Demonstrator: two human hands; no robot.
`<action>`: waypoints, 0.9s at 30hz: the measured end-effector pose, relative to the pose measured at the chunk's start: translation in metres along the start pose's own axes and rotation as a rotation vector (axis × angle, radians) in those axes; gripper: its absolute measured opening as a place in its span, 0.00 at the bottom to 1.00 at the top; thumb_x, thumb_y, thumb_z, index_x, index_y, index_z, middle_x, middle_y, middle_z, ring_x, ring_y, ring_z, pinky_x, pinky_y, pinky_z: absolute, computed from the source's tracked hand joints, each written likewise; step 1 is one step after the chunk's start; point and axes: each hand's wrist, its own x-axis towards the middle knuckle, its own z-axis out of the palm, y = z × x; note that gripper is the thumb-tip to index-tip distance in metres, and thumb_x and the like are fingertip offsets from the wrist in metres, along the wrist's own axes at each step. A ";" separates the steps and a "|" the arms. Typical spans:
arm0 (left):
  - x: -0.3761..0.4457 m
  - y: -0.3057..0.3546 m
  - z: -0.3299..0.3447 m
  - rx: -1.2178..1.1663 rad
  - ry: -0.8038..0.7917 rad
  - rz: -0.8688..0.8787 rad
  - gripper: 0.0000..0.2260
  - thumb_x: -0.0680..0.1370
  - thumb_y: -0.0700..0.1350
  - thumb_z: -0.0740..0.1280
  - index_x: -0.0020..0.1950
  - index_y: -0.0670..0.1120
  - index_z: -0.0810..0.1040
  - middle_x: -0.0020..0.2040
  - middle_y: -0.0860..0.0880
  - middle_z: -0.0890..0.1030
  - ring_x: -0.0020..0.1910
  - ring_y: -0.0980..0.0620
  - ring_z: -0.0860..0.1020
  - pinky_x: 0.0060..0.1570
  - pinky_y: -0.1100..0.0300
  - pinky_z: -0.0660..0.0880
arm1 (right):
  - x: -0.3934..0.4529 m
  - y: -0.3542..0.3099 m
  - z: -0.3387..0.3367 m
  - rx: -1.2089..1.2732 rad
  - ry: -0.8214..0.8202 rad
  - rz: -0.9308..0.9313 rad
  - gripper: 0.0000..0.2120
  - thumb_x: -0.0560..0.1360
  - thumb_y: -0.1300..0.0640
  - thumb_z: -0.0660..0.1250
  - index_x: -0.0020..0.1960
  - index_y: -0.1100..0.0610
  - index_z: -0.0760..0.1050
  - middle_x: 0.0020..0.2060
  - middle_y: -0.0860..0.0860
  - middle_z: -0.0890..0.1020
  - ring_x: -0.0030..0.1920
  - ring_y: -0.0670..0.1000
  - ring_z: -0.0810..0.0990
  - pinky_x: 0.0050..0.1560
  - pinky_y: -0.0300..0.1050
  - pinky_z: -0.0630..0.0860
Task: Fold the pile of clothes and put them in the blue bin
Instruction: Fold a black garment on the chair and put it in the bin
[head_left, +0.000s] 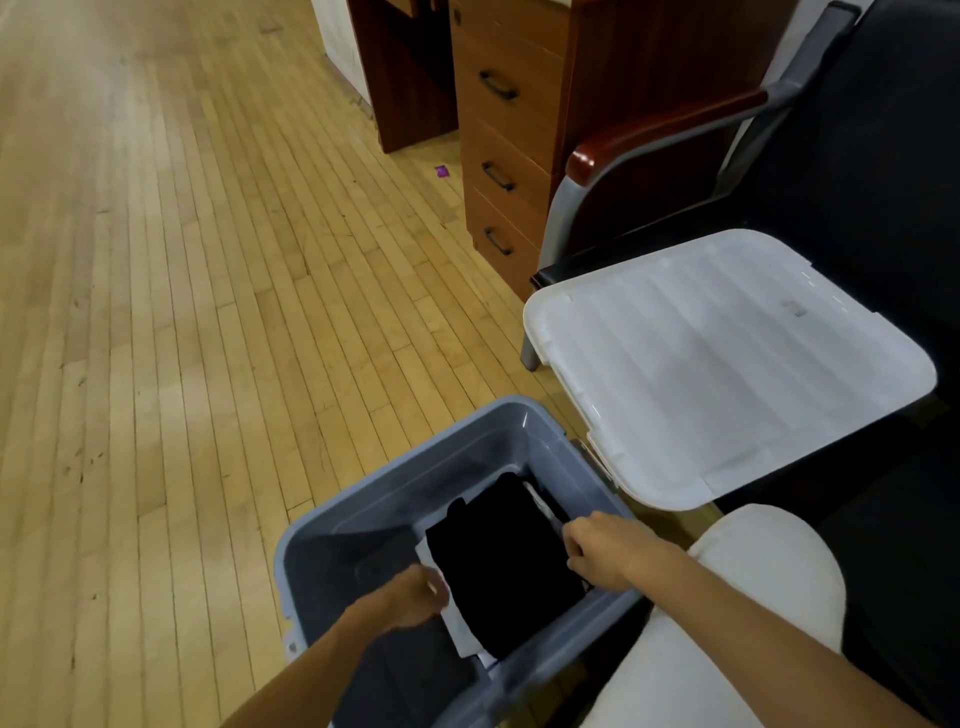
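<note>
Blue bin (363, 499) at 6 o'clock, white lid (727, 364) hinged back toward 3. Folded black garment (504, 551) inside bin on white one (462, 631). Left hand (410, 597) pinches 9 o'clock edge, right hand (602, 551) grips 3 o'clock edge. Soft, light, floppy: support both sides.

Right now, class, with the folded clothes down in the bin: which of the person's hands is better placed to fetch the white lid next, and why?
Probably the right hand. The white lid lies on the chair to the right of the blue bin, on that hand's side. The left hand is at the stack's far side, so it would have to cross over.
</note>
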 end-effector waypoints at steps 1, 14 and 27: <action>0.015 0.007 -0.002 -0.098 0.064 -0.034 0.13 0.77 0.35 0.61 0.37 0.49 0.76 0.37 0.50 0.76 0.33 0.55 0.73 0.33 0.64 0.71 | 0.005 0.004 0.003 0.029 0.011 0.008 0.08 0.82 0.52 0.61 0.53 0.55 0.74 0.48 0.52 0.76 0.47 0.56 0.77 0.45 0.49 0.72; 0.153 0.044 0.023 -0.766 0.477 -0.398 0.09 0.81 0.46 0.67 0.52 0.39 0.74 0.42 0.42 0.76 0.40 0.44 0.75 0.42 0.53 0.73 | 0.053 0.016 0.022 0.363 0.018 -0.016 0.07 0.81 0.51 0.60 0.53 0.52 0.76 0.46 0.48 0.77 0.45 0.50 0.78 0.43 0.46 0.76; 0.168 0.044 0.027 -0.663 0.574 -0.469 0.08 0.81 0.44 0.65 0.45 0.40 0.76 0.35 0.45 0.74 0.32 0.49 0.71 0.37 0.55 0.74 | 0.058 0.011 0.021 0.444 0.056 -0.060 0.07 0.81 0.51 0.60 0.52 0.52 0.75 0.37 0.45 0.73 0.40 0.48 0.75 0.44 0.48 0.76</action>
